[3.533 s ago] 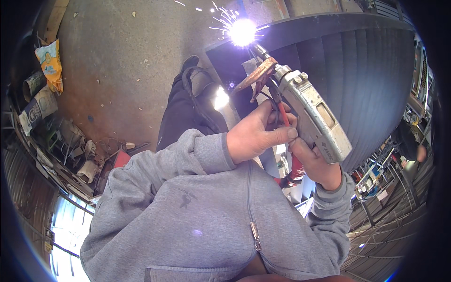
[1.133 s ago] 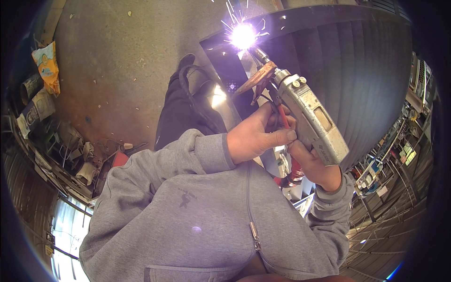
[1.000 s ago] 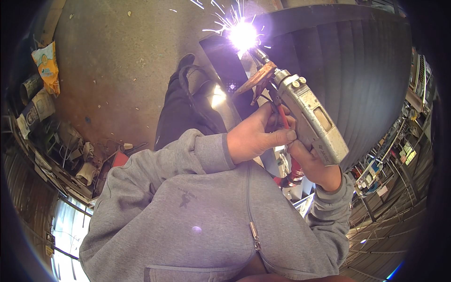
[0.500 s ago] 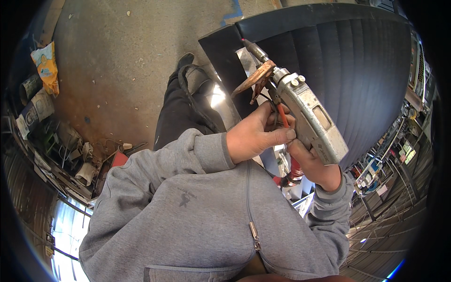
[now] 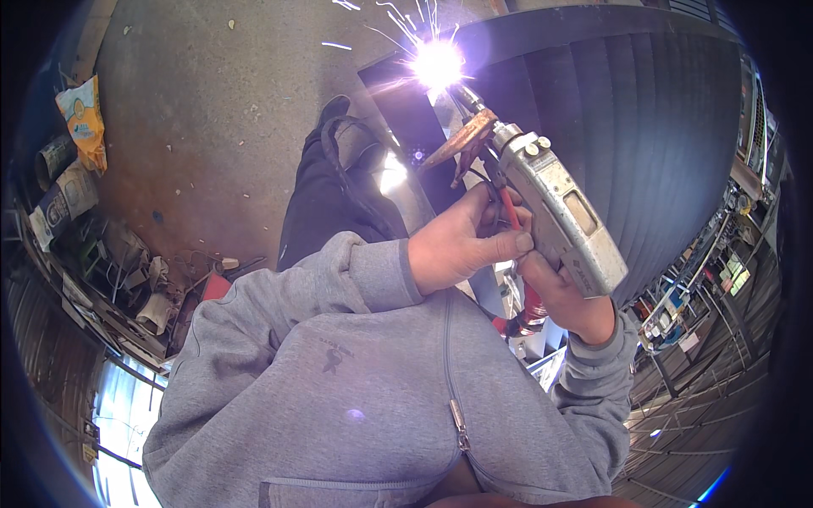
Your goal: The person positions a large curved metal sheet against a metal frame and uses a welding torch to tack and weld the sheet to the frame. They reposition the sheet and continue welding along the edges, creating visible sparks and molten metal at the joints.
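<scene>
Both my hands hold a grey, boxy welding gun, pointed away from me. My right hand is wrapped round its rear end, the fingers partly hidden beneath it. My left hand is closed under its middle, beside a thin red rod, and its thumb lies near the right thumb. A worn copper-brown bracket sticks out to the left of the nozzle. At the tip a glaring white-violet arc throws sparks and hides the spot on the dark metal panel's edge strip.
The large, dark, ribbed metal panel spans the right side. My dark-trousered leg stretches over the concrete floor. To the left lie a yellow-orange bag and a cluttered shelf. More clutter is at the far right.
A bright arc with flying sparks has lit up at the nozzle tip, where only a small red dot showed before. Hands and gun stay practically in place.
</scene>
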`<state>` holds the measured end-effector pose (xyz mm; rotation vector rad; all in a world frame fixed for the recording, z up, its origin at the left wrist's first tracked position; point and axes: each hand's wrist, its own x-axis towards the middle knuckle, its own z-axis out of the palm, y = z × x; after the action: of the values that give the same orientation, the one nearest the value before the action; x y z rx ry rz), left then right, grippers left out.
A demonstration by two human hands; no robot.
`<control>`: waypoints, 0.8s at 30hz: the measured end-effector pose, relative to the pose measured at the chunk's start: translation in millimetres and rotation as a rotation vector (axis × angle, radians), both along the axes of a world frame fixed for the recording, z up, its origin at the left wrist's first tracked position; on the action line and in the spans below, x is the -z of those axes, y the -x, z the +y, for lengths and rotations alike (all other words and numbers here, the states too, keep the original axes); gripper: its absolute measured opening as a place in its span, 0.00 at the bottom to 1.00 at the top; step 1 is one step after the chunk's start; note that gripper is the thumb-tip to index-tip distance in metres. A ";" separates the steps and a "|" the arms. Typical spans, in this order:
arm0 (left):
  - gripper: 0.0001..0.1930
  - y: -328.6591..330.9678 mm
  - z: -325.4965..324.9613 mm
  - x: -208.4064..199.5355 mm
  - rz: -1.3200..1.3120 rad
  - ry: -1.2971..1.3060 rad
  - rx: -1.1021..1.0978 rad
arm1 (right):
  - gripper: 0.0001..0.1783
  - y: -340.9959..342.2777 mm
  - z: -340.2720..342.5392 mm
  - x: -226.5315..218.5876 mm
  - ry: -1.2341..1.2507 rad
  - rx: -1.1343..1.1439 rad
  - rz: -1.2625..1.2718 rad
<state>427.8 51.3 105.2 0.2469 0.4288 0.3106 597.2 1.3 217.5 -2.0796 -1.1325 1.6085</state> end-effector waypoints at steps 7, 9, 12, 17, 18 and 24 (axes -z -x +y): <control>0.41 0.5 0.2 -1.8 -0.010 0.015 0.018 | 0.25 1.3 -3.3 1.0 -0.061 0.032 0.005; 0.41 1.0 -0.6 -2.0 -0.003 0.013 0.019 | 0.25 1.8 -3.0 1.1 -0.082 0.015 -0.005; 0.40 1.5 -3.1 -2.3 0.011 0.007 0.021 | 0.24 0.9 -2.6 -1.1 -0.070 -0.013 -0.006; 0.40 0.8 -5.8 -0.7 0.007 0.002 0.017 | 0.27 -1.6 -6.4 -1.3 -0.048 -0.015 0.000; 0.40 1.3 -5.8 -0.2 0.001 0.003 0.032 | 0.28 -2.2 -7.9 -0.6 -0.046 -0.015 0.002; 0.41 3.0 -4.7 -1.3 -0.005 -0.015 0.076 | 0.34 -2.6 -16.0 5.3 -0.036 0.044 0.006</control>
<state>424.9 46.5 106.6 0.2766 0.4116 0.2403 599.7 -14.7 212.2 -2.0613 -1.0985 1.5613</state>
